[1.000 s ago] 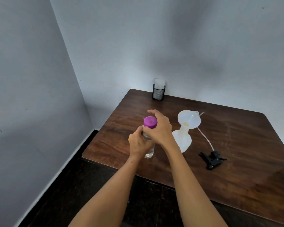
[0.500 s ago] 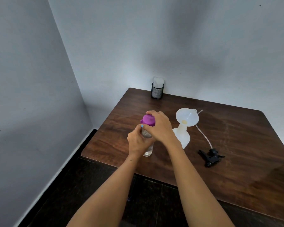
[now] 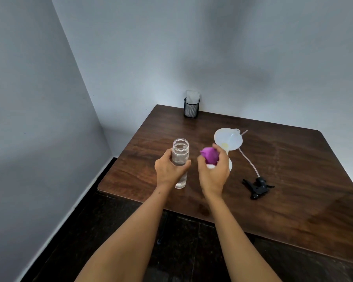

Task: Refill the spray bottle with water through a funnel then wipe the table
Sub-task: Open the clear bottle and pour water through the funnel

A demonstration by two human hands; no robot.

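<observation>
A clear water bottle (image 3: 180, 153) stands upright near the table's front left edge, its mouth uncovered. My left hand (image 3: 169, 169) grips its body. My right hand (image 3: 214, 171) holds the purple cap (image 3: 210, 156) just to the bottle's right, off the bottle. Behind my right hand stands the white spray bottle (image 3: 230, 165), mostly hidden, with a white funnel (image 3: 228, 140) sitting in its neck. The black spray head (image 3: 257, 186) lies on the table to the right, its thin tube (image 3: 250, 162) running back toward the funnel.
A black mesh cup (image 3: 191, 109) holding white tissue stands at the back left corner of the wooden table (image 3: 283, 159). Walls close in behind and on the left. Dark floor shows below the table's front edge.
My right hand has unscrewed the purple cap and lifted it off to the right. The bottle's mouth now stands uncovered; my left hand still holds the bottle.
</observation>
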